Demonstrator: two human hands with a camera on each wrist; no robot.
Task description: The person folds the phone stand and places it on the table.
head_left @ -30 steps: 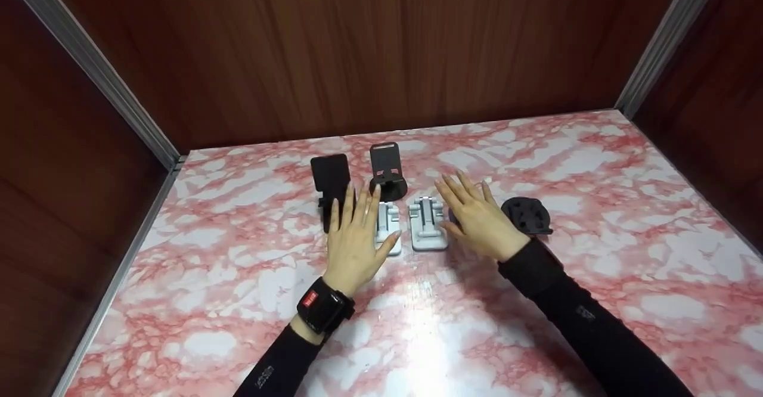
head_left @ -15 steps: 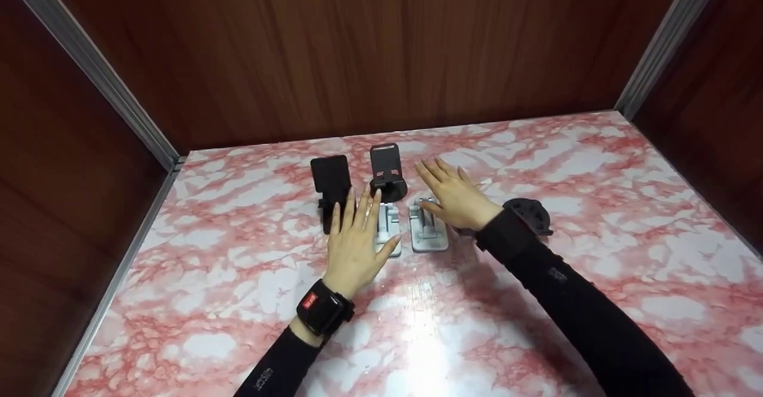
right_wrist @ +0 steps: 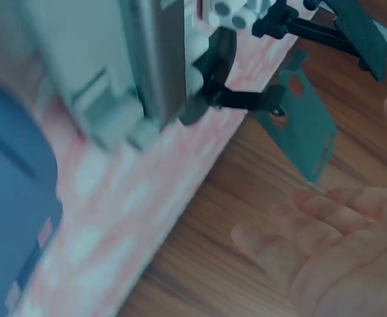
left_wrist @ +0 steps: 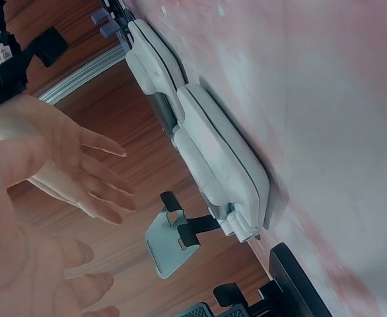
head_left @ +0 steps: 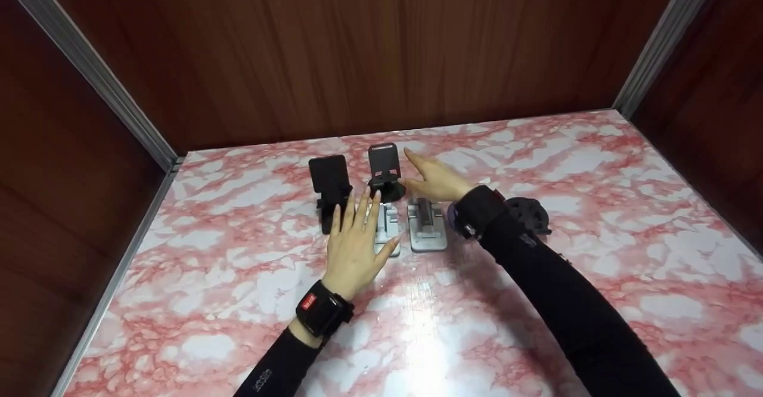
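My left hand is spread flat, palm down, over the left white folded phone stand, its fingertips overlapping the base of a tall black phone stand. Nothing is in its grasp. My right hand reaches in from the right with fingers extended, just right of a smaller black phone stand on a round base. In the right wrist view this stand's plate shows beyond the fingers, apart from them. A second white folded phone stand lies below my right hand.
A round black folded stand lies right of my right wrist. A bluish-purple item is partly hidden under that wrist; its blue surface fills the left of the right wrist view. Brown wood-grain panels enclose the marbled table.
My right hand has moved left and away from me, from beside the right white stand to beside the small black stand, turning onto its edge. My left hand has stayed in place.
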